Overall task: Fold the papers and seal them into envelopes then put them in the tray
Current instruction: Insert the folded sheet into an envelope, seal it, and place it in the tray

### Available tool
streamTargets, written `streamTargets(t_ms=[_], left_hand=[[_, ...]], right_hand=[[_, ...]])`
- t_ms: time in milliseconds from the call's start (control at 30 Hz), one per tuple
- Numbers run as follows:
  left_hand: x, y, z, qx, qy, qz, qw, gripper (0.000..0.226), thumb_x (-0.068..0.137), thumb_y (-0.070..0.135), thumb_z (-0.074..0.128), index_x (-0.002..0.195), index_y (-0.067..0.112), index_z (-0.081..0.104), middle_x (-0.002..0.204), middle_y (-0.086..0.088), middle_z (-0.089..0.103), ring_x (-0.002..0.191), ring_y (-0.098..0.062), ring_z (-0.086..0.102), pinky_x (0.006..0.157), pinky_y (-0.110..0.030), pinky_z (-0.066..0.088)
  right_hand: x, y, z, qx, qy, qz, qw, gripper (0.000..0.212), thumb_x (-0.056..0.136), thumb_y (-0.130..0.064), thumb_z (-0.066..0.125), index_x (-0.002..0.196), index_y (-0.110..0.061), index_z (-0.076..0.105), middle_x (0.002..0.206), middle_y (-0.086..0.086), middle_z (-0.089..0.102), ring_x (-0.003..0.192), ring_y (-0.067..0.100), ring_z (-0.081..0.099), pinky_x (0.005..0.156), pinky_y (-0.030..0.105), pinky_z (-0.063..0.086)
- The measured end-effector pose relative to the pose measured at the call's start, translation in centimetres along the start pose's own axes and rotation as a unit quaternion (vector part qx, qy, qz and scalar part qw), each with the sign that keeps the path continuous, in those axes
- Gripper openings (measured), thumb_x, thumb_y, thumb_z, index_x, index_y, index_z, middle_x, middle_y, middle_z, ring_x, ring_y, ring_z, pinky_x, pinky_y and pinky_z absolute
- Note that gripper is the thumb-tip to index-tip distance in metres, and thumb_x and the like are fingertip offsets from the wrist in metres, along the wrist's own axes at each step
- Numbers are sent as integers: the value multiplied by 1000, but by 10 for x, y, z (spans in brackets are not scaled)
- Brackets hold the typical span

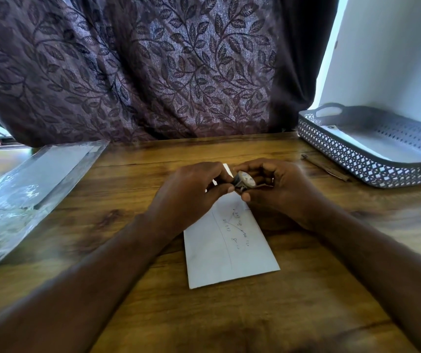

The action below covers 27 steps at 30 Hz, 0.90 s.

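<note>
A wood-grain table [153, 301] meets a dark leaf-patterned curtain [153, 72] beyond the fingers, with a white wall [395, 59] to their right. The left hand [191, 189] and right hand [278, 189] both pinch one small round grey-white object [243, 180]. One white envelope [229, 250] lies directly beneath, its faint handwriting unreadable. One lattice tray [344, 154] and one pen [326, 169] sit right of the fingers, and one clear plastic packet [26, 194] sits to their left.
</note>
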State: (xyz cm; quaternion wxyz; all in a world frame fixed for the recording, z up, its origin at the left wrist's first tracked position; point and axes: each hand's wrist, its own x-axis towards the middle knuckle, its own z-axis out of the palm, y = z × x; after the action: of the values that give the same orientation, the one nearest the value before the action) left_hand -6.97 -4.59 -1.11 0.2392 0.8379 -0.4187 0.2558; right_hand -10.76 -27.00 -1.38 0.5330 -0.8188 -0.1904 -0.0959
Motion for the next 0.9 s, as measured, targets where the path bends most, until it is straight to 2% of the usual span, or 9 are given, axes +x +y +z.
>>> streamTargets(t_ms=[167,267,400,533,700,800,900], left_hand=[[1,6,-3,98,-7,44,994,16,97,32,59,103,19,67,88,4,68,71,-13,60,52,-35,54],[2,12,-5,117,-10,47,992,20,97,33,51,100,20,65,84,5,67,66,-13,59,50,-35,53],[1,17,-6,127,-10,36,991,16,98,34,49,99,23,61,85,8,63,67,-11,57,53,-32,52],[0,16,-5,81,-4,0,997,5,94,31,57,95,26,58,83,12,59,69,-8,55,55,-30,51],[-1,12,2,-66,39,-84,993,4,95,22,63,98,21,61,87,12,65,75,-6,64,60,-26,55],[1,13,7,-119,58,-114,985,8,97,27,65,101,20,65,92,13,67,80,-5,66,59,-21,56],[1,16,10,-144,60,-115,981,17,91,33,72,103,22,67,95,15,68,84,-2,66,61,-14,52]], right_hand=[[1,0,1,6,3,1,1000,48,77,-4,82,121,-12,67,108,0,75,101,12,71,89,28,57],[1,1,2,5,7,2,1000,47,77,-4,82,120,-12,68,108,0,75,101,12,71,89,27,57],[0,0,3,-2,10,-3,1000,45,77,-3,82,119,-12,69,105,-1,76,98,10,71,85,23,56],[1,0,4,-3,8,0,1000,45,76,-6,83,119,-14,69,105,-2,76,98,10,71,87,26,57],[1,-1,3,29,13,9,999,47,76,-7,82,120,-17,67,105,-1,76,99,14,72,88,32,58],[1,-1,3,48,18,9,999,49,75,-4,83,119,-15,65,104,4,76,98,18,73,88,34,59],[0,-1,4,19,12,-3,1000,48,73,-5,85,116,-12,67,103,2,76,98,15,72,86,29,59]])
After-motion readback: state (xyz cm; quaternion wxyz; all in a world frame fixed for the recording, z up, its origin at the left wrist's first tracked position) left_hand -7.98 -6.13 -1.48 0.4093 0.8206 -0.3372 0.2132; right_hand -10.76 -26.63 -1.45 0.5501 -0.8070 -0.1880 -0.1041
